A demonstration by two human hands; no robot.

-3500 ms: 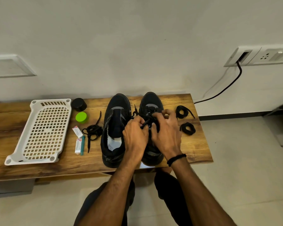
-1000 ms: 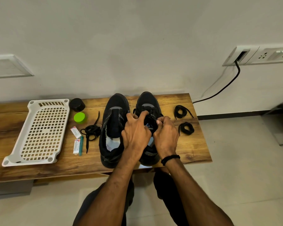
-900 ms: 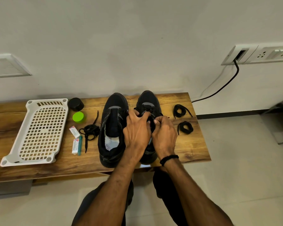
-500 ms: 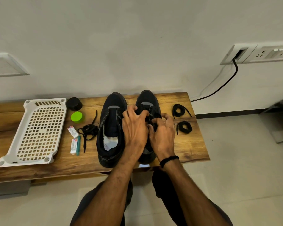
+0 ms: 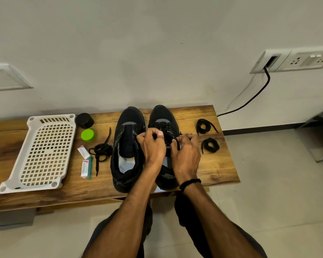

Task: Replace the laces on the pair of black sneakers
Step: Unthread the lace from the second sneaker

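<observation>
the pair of black low sneakers stands side by side in the middle of the brown wooden bench (image 5: 213,164), toes toward the wall and heels toward me, so the eyelets are easy to reach from above. the right sneaker (image 5: 162,116) carries a black flat lace (image 5: 165,127) crossing its eyelets. the left sneaker (image 5: 128,142) has no lace; its tongue is bare and the pale insole shows.

both hands work over the right sneaker. the left hand (image 5: 152,144) is curled into a narrow fist on the inner side of the eyelets, and i think it pinches one strand of the lace, though the strand is mostly hidden by the fingers. the right hand (image 5: 186,151) pinches a piece of the same lace between thumb and forefinger on the outer side. with one hand on each side, the shoe is steadied while the lace is pulled.

just left of the left sneaker lies a loose tangled black lace (image 5: 101,150). to the right of the pair lie two neat black lace coils (image 5: 211,145), apart from each other. from this i judge that the tangled one is an old lace, the coils are the new ones, and the hands are now undoing the second old lace. i cannot be sure of it.

further left are two small printed cartons (image 5: 85,167), a green round lid (image 5: 87,135), a black round cap (image 5: 84,120) and a white perforated plastic tray (image 5: 50,117). a black cable (image 5: 259,94) runs from the white wall socket down behind the bench.
</observation>
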